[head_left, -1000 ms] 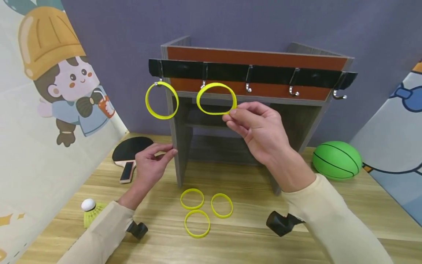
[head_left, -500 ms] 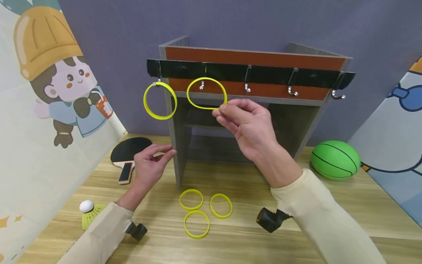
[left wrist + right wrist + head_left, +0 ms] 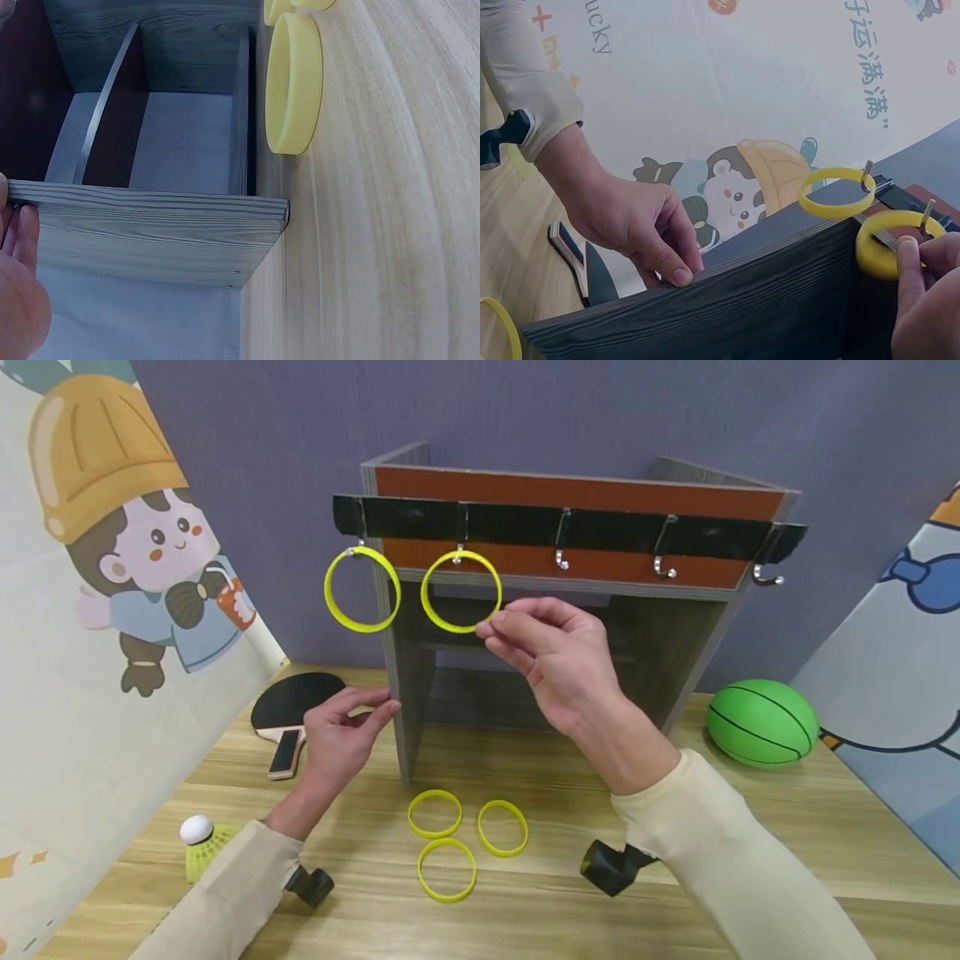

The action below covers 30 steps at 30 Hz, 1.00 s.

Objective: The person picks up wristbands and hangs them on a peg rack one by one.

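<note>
My right hand pinches a yellow wristband at its lower right, between thumb and fingers. The band's top is at the second metal hook, and in the right wrist view the hook's tip stands inside the loop. Another yellow wristband hangs from the leftmost hook. Low on the left, my left hand grips the front edge of the grey cabinet's side panel, with the thumb on the near side. Several yellow wristbands, one of them in front, lie flat on the wooden table.
Along the cabinet's top runs a black hook rail; its three hooks to the right carry nothing. A black paddle and a shuttlecock lie at left. A green ball sits right of the cabinet.
My right hand has moved left with the wristband, then lowered a little. The band now hangs more upright at the second hook. My left hand has stayed on the panel.
</note>
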Each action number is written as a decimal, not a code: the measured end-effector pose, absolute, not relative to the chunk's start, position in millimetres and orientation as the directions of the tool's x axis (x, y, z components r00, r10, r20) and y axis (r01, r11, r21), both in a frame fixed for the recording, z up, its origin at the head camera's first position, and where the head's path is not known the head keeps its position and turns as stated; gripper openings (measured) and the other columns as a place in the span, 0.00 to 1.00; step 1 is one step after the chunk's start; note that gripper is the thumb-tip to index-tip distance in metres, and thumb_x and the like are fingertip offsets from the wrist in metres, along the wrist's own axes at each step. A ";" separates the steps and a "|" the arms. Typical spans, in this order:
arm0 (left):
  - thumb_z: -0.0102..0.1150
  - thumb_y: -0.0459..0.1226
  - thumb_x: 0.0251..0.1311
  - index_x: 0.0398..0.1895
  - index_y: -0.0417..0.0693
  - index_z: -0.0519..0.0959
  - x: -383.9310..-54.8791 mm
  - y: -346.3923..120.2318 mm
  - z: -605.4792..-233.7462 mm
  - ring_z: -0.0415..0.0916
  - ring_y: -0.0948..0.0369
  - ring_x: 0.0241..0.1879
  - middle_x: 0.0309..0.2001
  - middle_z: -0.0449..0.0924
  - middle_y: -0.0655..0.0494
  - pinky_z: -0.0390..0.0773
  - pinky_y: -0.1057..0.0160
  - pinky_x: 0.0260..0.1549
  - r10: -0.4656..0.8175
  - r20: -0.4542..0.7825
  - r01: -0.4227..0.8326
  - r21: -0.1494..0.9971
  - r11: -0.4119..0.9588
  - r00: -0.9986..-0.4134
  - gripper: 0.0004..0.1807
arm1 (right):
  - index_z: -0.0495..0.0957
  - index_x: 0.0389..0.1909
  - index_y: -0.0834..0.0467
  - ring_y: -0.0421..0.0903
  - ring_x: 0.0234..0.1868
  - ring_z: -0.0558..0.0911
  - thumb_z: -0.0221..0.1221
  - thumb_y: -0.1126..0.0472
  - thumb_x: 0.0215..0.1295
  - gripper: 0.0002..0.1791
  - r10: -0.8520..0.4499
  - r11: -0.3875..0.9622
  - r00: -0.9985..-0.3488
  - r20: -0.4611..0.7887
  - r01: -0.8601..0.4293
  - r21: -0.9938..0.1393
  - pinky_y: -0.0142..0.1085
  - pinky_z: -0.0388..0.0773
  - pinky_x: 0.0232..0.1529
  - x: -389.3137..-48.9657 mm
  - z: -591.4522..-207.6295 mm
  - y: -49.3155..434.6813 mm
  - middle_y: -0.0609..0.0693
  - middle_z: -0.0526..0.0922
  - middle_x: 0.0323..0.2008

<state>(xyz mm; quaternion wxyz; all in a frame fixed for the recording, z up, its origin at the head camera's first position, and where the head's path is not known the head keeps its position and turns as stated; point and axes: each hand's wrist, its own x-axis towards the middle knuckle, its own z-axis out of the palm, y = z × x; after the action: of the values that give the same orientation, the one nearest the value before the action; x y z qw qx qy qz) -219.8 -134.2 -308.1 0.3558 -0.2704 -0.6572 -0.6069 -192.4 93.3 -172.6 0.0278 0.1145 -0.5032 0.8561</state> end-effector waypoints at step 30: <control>0.68 0.18 0.44 0.32 0.30 0.84 -239.4 -140.2 -327.0 0.80 0.64 0.31 0.29 0.82 0.42 0.82 0.68 0.28 -0.086 0.813 0.805 0.582 0.113 -0.576 0.10 | 0.79 0.31 0.66 0.52 0.31 0.83 0.65 0.72 0.56 0.04 -0.196 -0.040 -0.980 0.043 -0.036 -0.999 0.46 0.82 0.38 -169.4 -259.6 124.8 0.62 0.81 0.31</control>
<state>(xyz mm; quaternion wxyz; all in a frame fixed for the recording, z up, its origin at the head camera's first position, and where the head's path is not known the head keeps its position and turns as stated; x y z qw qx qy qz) -239.4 -140.2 -327.0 0.3678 -0.2769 -0.6491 -0.6056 -169.4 124.8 -259.6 -0.0562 0.0840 -0.6907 0.7161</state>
